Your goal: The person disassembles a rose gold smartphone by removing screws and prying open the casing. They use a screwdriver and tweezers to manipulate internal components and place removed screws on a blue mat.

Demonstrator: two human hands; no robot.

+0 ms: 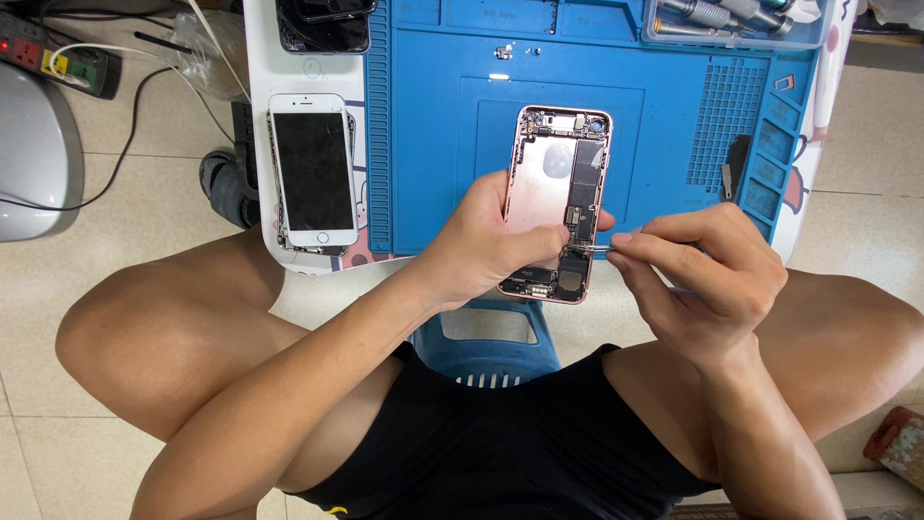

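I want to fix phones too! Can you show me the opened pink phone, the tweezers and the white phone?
opened pink phone (544, 178), head view, on its bare pink inner shell.
tweezers (589, 247), head view, on the thin metal tips.
white phone (311, 169), head view, middle of its dark screen.

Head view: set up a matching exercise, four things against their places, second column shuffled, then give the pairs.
Things:
1. opened pink phone
2. white phone
3. tweezers
4. screwdrivers

Places:
A. in a clear tray at the mat's top right corner
B. held in the left hand over the blue mat
C. screen up on the table's left edge, beside the mat
D. in the right hand, tip at the open phone's lower part

Pairs: 1-B, 2-C, 3-D, 4-A
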